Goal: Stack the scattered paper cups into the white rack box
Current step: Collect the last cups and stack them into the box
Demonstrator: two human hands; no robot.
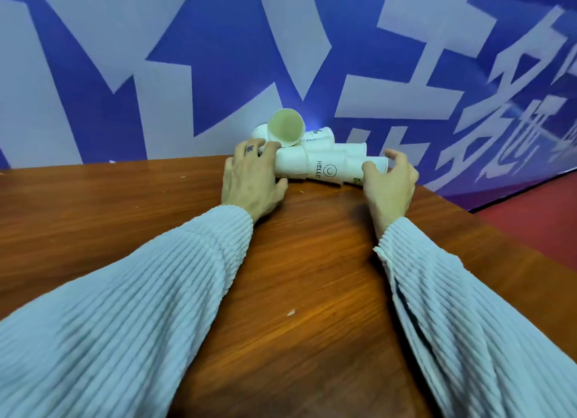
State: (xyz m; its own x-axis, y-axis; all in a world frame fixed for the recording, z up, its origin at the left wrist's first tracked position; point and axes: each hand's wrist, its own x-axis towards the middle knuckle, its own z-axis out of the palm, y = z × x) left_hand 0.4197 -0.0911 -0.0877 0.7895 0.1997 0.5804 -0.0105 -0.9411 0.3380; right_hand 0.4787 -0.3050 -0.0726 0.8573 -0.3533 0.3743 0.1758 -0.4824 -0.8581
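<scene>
Paper cups [318, 164], lying on their sides in a loose heap, sit at the centre of the frame against the far edge of the counter [125, 205], between the two hands. The left hand [253, 180] lies flat, palm down, at the left end of the heap, its straight fingers draped over the nearest cup without curling round it. The right hand [390, 180] stands on its edge at the right end, fingers loosely bent and spread, thumb touching the last cup; it holds nothing. Nested cups form a row whose long axis runs left to right across the frame, straight from one hand to the other, so both hands are about equally near and each faces an end. One single cup [285, 132] rests on top with its open mouth turned toward the camera. Both forearms, in ribbed pale sleeves [156, 286], reach forward from the lower corners. Behind the heap hangs a blue and white banner [218, 58]. No white rack box is in view, so judging the way to it is not possible.
</scene>
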